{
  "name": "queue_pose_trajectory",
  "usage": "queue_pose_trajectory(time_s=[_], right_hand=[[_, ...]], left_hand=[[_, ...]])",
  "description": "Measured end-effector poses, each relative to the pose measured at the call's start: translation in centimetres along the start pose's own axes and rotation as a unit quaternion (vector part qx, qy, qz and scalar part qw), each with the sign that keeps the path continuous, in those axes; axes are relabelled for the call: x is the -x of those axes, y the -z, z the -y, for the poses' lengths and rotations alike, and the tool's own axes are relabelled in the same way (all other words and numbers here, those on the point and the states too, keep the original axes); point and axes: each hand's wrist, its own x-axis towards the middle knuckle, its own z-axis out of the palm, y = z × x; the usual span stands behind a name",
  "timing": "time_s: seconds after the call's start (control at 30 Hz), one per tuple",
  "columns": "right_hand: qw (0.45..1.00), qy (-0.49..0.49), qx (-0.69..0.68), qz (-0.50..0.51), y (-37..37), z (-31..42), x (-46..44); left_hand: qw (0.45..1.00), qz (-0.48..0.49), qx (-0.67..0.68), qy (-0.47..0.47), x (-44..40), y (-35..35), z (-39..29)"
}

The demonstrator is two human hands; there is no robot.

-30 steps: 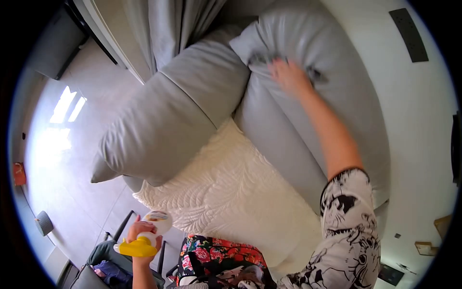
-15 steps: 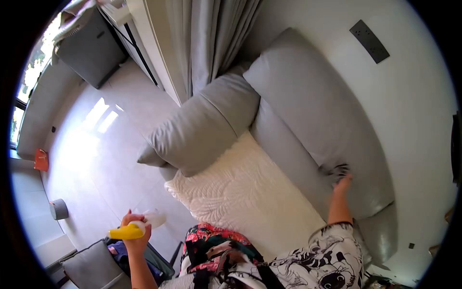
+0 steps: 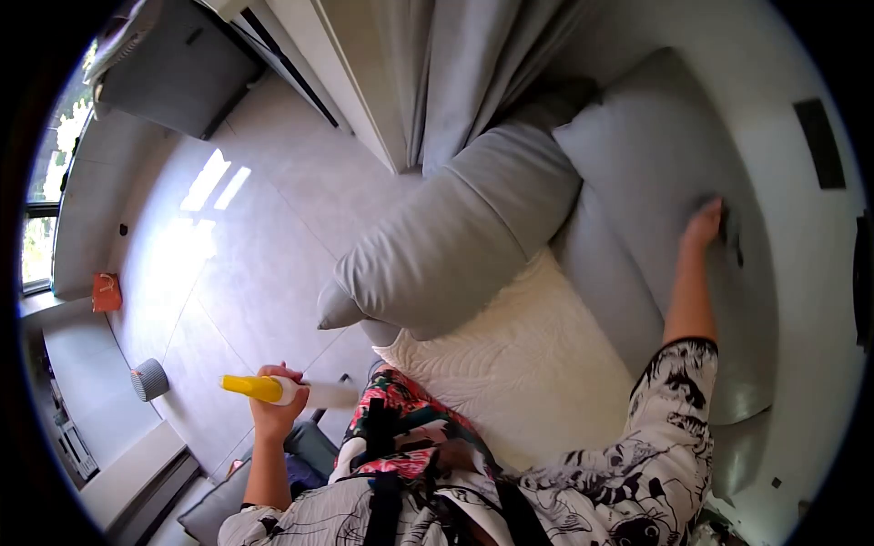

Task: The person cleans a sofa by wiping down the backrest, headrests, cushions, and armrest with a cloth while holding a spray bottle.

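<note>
My left hand (image 3: 277, 400) is wrapped round a bottle with a yellow top (image 3: 252, 389), held over the floor beside my lap; its pale body is blurred. At the right, my right hand (image 3: 704, 225) presses a dark cloth (image 3: 731, 233) against the grey sofa backrest (image 3: 674, 146). The cloth is partly hidden by the hand and smeared by motion. A cream quilted cover (image 3: 528, 364) lies on the seat, between the backrest and the grey armrest (image 3: 455, 237).
Grey curtains (image 3: 469, 73) hang behind the armrest. A wall socket panel (image 3: 818, 144) is at the right. On the tiled floor (image 3: 273, 246) stand a grey ribbed bin (image 3: 149, 379) and an orange bag (image 3: 106, 292). A folding chair is below my left hand.
The view has shifted. My right hand with the cloth went down along the backrest, then back up it. My left hand still holds the bottle, now turned more sideways.
</note>
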Motion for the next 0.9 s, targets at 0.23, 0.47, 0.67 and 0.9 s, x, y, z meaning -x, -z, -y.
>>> queue_pose_trajectory(time_s=[0.23,0.47,0.67,0.9], right_hand=[[0.833,0.416,0.364,0.017,-17.3,9.9,1.8],[0.735,0.4,0.246,0.489,-21.4,4.8,35.5],[0.661,0.477,0.325,0.48,-24.4,5.1,21.6],[0.793,0.488,0.301,0.206,-32.5,-6.6,4.6]], left_hand=[[0.979,0.022,-0.1,-0.175,-8.4,6.9,-8.1],[0.978,0.08,-0.151,-0.116,-11.9,6.2,-5.3],[0.999,0.018,-0.03,0.013,-12.2,5.6,-4.1],[0.987,0.06,-0.142,-0.041,-12.3,4.9,-1.1]])
